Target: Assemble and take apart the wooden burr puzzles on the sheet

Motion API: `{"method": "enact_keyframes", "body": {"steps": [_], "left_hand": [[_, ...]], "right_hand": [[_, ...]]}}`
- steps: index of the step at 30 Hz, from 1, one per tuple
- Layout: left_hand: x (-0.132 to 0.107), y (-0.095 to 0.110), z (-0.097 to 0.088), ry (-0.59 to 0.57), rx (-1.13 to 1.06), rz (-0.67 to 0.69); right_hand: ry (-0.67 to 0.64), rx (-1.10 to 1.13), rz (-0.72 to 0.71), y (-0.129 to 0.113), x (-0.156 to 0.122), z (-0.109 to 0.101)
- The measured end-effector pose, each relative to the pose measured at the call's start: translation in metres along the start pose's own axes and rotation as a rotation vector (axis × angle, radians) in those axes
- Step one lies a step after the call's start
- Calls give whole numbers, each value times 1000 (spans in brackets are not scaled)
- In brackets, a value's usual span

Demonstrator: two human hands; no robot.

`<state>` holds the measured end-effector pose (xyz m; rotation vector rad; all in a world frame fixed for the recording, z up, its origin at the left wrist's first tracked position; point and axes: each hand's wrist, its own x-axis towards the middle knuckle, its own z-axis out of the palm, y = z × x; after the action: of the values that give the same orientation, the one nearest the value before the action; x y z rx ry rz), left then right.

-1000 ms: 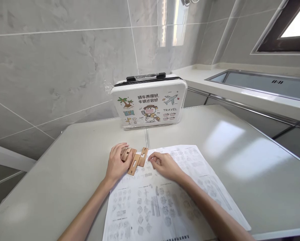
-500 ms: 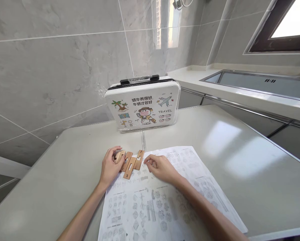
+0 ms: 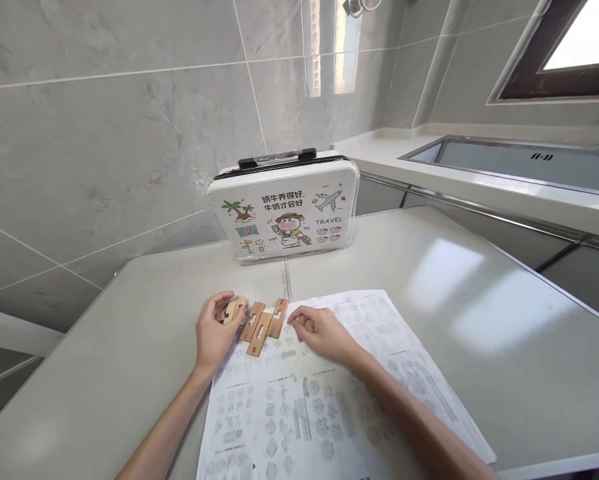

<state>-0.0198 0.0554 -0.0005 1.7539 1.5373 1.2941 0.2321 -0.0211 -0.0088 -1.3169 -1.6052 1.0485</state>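
Note:
Several flat notched wooden puzzle pieces (image 3: 260,325) lie side by side on the grey table (image 3: 129,360), at the top left corner of a printed instruction sheet (image 3: 329,393). My left hand (image 3: 214,330) curls round the leftmost wooden piece (image 3: 231,311), thumb and fingers pinching it. My right hand (image 3: 319,332) rests on the sheet just right of the pieces, its fingers loosely curled with nothing visible in them.
A small white suitcase-shaped box (image 3: 284,210) with cartoon prints and a black handle stands against the tiled wall behind the pieces. A steel sink (image 3: 519,163) is set in the counter at the right. A window (image 3: 569,53) is at the top right.
My left hand has slid slightly left and taken the leftmost wooden piece between thumb and fingers. The camera has shifted a little; my right hand has stayed put.

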Motion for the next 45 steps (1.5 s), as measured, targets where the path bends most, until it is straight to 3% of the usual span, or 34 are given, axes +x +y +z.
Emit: {"method": "enact_keyframes", "body": {"steps": [3,7,13,16,22,29,37,41,45], "left_hand": [[-1,11,1,82,-65,86],[-10,43,9,74,-114,215],[-41,90,41,-194,-29,322],[-52,99,58,-295,-26,458],[-50,100,66,-434,29,433],[-46,89,44,-482,124,493],[-43,69,19,-603,71,322],[-42,67,18,-601,52,375],[-47,67,15,-547,-77,333]], "right_hand": [[6,178,53,2,1,-1],[-90,558,118,-1,1,-4],[-336,998,71,-12,-4,-3],[-327,1091,121,-11,-5,-1],[-304,1145,194,-3,-3,-2],[-325,1132,235,-10,-2,-4],[-401,1079,188,-19,-2,-11],[-430,1026,185,-19,-5,-12],[-386,977,190,-13,-3,-11]]}}
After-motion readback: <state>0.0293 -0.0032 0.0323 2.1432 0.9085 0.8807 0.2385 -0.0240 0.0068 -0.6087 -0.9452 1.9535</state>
